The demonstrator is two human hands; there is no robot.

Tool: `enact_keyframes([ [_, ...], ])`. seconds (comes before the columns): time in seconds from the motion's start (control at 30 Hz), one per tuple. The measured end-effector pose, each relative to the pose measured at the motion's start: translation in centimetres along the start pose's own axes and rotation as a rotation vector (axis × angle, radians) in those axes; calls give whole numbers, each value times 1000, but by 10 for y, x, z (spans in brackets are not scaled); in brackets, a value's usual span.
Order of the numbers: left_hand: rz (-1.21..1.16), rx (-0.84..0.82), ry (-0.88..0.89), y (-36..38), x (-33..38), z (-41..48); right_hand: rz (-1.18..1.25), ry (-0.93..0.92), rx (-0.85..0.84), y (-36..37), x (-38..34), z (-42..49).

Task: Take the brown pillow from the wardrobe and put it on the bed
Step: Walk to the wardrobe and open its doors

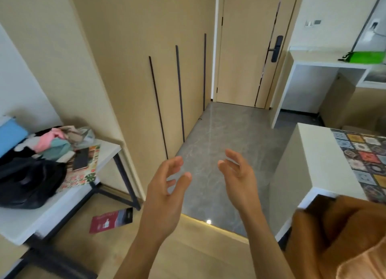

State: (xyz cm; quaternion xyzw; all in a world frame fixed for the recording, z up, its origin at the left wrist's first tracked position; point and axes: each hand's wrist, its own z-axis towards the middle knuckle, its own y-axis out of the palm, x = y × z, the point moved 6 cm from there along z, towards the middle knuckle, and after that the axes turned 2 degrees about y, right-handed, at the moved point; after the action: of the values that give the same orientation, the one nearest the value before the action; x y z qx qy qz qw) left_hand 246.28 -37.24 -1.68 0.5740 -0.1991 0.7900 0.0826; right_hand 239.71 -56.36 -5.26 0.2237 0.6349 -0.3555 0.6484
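Note:
The wardrobe [146, 48] is a tall beige cabinet ahead on the left, all doors closed, with thin dark vertical handles [180, 92]. My left hand [165, 193] and my right hand [240, 178] are raised in front of me over the grey floor, palms facing each other, fingers spread, holding nothing. A brown cushion-like thing [336, 232] lies at the lower right, beside my right forearm. No bed is in view.
A white table [69, 197] on the left carries a black bag [27, 182], clothes, a phone [81, 159]. A red card [110, 220] lies on the wooden floor. A white counter with patterned cloth [363, 159] stands right. A closed door [246, 44] is ahead.

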Motion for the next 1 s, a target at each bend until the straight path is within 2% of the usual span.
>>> enact_keyframes([
  [0.27,-75,-70,-7,84,-52,169,-51,55,96,4,34,158],
  [0.47,-130,-135,8,150,-77,317,-87,44,108,20,28,307],
  [0.63,-136,-215,36,206,-86,421,-72,41,211,10,30,413],
  [0.83,-123,-302,2,285,-114,524,-27,128,277,-1,73,525],
  [1.0,-102,-315,17,364,-137,617,-17,126,279,-22,108,648],
])
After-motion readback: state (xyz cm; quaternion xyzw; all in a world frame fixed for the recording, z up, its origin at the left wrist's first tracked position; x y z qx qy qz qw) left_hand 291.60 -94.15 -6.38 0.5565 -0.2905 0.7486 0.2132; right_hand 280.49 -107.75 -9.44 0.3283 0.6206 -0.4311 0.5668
